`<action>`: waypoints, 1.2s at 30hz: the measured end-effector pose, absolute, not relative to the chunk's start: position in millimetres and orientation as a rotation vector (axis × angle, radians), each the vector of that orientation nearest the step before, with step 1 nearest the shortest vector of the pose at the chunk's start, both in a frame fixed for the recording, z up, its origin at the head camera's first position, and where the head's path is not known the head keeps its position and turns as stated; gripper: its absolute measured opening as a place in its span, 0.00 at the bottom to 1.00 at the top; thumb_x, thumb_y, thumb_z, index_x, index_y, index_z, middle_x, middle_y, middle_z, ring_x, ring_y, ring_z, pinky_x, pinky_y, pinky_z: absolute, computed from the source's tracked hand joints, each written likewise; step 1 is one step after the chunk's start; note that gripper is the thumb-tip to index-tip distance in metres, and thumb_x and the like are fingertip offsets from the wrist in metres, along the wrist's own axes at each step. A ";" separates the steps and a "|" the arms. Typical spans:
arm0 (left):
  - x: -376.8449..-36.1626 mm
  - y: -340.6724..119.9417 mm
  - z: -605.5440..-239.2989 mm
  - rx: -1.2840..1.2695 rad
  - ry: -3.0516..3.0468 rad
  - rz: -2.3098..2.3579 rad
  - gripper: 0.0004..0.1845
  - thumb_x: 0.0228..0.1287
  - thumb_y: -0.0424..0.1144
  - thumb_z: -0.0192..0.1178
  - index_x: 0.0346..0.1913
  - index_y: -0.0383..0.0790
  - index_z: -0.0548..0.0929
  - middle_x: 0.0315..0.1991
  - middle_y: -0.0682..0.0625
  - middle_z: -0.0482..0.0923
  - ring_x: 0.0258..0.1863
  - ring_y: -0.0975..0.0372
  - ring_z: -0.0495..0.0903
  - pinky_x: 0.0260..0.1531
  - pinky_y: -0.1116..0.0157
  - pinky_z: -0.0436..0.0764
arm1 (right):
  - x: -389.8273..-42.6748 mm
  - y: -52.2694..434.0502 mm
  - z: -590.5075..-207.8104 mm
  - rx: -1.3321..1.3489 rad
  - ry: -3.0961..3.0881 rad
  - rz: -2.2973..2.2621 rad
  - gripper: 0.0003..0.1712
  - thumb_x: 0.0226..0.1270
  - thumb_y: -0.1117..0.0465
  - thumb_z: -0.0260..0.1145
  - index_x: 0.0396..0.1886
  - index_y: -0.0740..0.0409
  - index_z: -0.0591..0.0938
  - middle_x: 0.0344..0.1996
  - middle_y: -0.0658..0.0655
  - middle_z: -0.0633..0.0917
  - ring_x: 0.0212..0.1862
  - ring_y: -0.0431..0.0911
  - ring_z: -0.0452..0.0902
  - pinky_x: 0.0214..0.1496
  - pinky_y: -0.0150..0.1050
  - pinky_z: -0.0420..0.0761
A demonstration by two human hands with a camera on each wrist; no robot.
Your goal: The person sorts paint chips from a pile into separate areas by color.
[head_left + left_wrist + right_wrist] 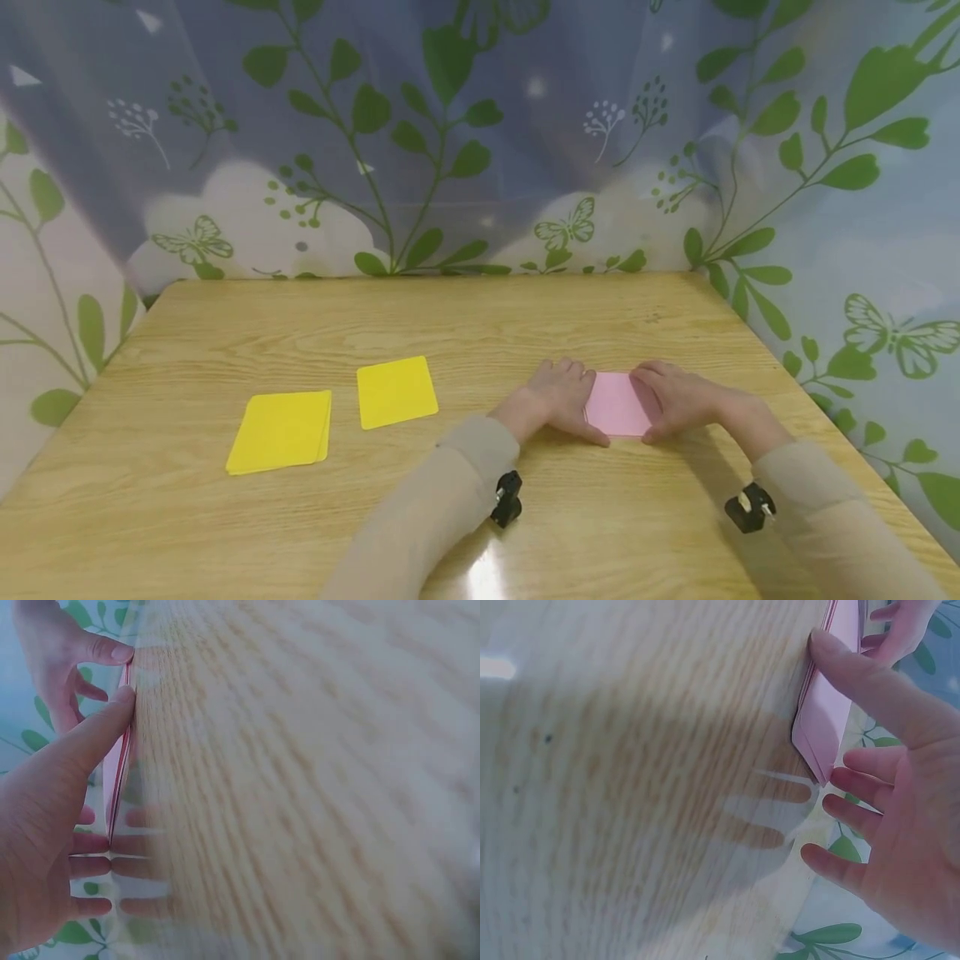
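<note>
A small stack of pink cards lies on the wooden table, its layered edges showing in both wrist views. At its left end, my left hand holds the edges, the thumb along the near side. My right hand holds the right end between a thumb at the near edge and fingers at the far side. In the right wrist view, the right thumb touches the stack's edge, and the other fingers spread near its corner. Both palms stay off the top face.
Left of the hands, a single yellow card lies flat. Farther left is a slightly fanned pile of yellow cards. The wooden table meets leaf-patterned curtains behind and at the sides. Each wrist carries a small black camera mount.
</note>
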State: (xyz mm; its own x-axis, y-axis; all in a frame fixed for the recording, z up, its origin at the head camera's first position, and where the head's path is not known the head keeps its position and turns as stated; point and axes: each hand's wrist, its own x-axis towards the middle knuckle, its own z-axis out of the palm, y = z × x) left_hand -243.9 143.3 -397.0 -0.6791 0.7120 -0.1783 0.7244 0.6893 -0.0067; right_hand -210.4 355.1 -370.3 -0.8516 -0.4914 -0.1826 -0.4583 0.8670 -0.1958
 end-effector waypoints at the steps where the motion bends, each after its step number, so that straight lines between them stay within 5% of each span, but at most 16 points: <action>1: -243.9 142.8 -396.6 1.170 2.736 -0.112 0.57 0.43 0.79 0.48 0.71 0.43 0.56 0.65 0.49 0.61 0.64 0.59 0.58 0.60 0.58 0.61 | -210.4 354.8 -370.0 -0.724 2.814 -0.219 0.51 0.41 0.45 0.74 0.59 0.73 0.66 0.57 0.73 0.67 0.58 0.67 0.64 0.55 0.60 0.66; 14: -257.0 109.4 -379.2 1.186 2.783 -0.057 0.53 0.49 0.75 0.49 0.71 0.43 0.57 0.68 0.48 0.60 0.66 0.55 0.59 0.62 0.53 0.59 | -225.6 337.5 -364.6 -0.757 2.927 -0.247 0.43 0.61 0.44 0.62 0.61 0.77 0.65 0.59 0.76 0.66 0.60 0.69 0.61 0.60 0.60 0.61; 36: -267.8 -23.5 -367.6 0.965 2.944 0.077 0.46 0.55 0.67 0.54 0.69 0.40 0.61 0.65 0.44 0.65 0.64 0.51 0.61 0.62 0.48 0.54 | -258.3 229.1 -351.9 -0.986 2.938 -0.023 0.41 0.62 0.47 0.63 0.64 0.70 0.64 0.61 0.68 0.68 0.62 0.61 0.62 0.62 0.54 0.63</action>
State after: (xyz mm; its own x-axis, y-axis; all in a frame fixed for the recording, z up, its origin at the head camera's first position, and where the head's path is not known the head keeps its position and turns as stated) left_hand -267.8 -23.5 -367.6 -0.8054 0.5922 -0.0246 0.5901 0.8051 0.0605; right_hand -258.3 229.1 -351.9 -0.7968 -0.6032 -0.0355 -0.6025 0.7976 -0.0277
